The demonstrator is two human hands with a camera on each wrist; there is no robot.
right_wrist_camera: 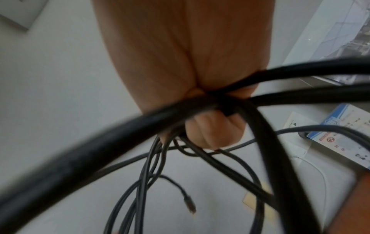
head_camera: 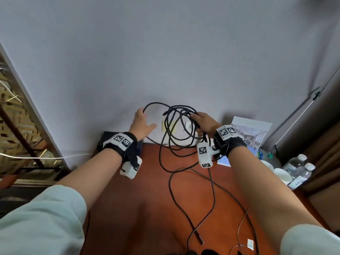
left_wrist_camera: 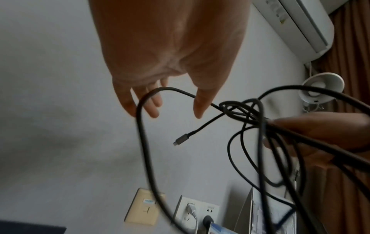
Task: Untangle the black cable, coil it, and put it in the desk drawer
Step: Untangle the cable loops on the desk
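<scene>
The black cable [head_camera: 176, 126] is a tangle of loops held up in front of the wall, with long strands hanging onto the red-brown desk [head_camera: 143, 190]. My right hand [head_camera: 199, 124] grips the gathered bundle in a fist [right_wrist_camera: 212, 133]. My left hand [head_camera: 142, 119] is to its left with fingers [left_wrist_camera: 154, 104] straight and spread; one loop of the cable [left_wrist_camera: 142, 126] runs across them. A free connector end [left_wrist_camera: 180, 139] dangles between the hands. Another cable end [head_camera: 199, 238] lies near the desk's front. No drawer is in view.
Wall sockets [left_wrist_camera: 192, 210] and a beige plate [left_wrist_camera: 144, 207] sit low on the wall behind the cable. A leaning picture card [head_camera: 252, 133], cups [head_camera: 281, 174] and water bottles [head_camera: 299, 167] crowd the right. A dark box [head_camera: 108, 140] stands at the left. A thin wire [head_camera: 241, 227] lies front right.
</scene>
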